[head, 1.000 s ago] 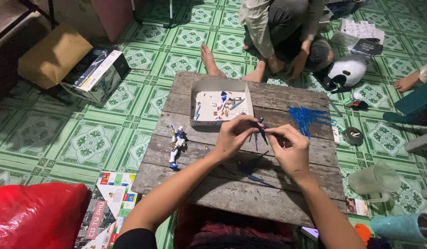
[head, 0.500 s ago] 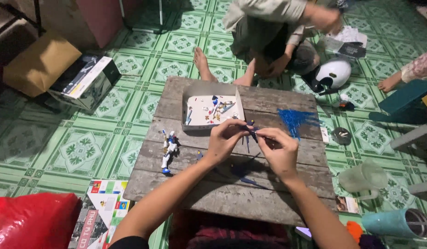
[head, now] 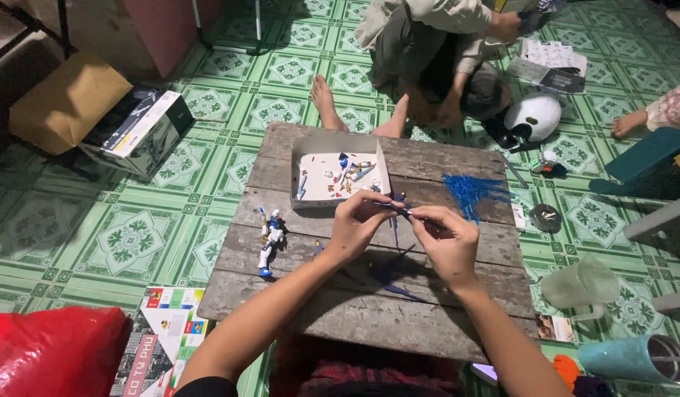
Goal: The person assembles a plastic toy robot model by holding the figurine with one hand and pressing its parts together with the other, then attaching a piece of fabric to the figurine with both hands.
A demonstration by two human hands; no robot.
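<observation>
My hands have stayed together over the middle of the table (head: 340,316) since a second ago; the view has only drifted, so the table now sits a little lower and the person across from me shows more fully. My left hand (head: 358,224) is closed in a pinch on a small dark blue part (head: 399,213), and my right hand (head: 446,239) is closed too, fingertips meeting the same part from the other side. The part hangs between both hands, above the boards, just in front of the tray's near edge. It is too small to tell its shape.

The white tray (head: 299,165) lies toward the far edge, left of centre, with small coloured pieces scattered inside. A blue and white figure (head: 269,239) lies near the left edge, well apart from my left hand. A blue sprue (head: 472,192) rests toward the far right corner, near my right hand but not touching it. Dark blue bits lie on the boards under my wrists.

Beyond the far edge a person sits on the green tiled floor (head: 119,235), one bare foot (head: 324,99) almost at the table. A white helmet (head: 532,117) lies off the far right corner, a box (head: 138,132) off to the left, a clear jug (head: 582,287) by the right edge and a red bag (head: 53,353) at my left. Nothing stands between my hands and the tray.
</observation>
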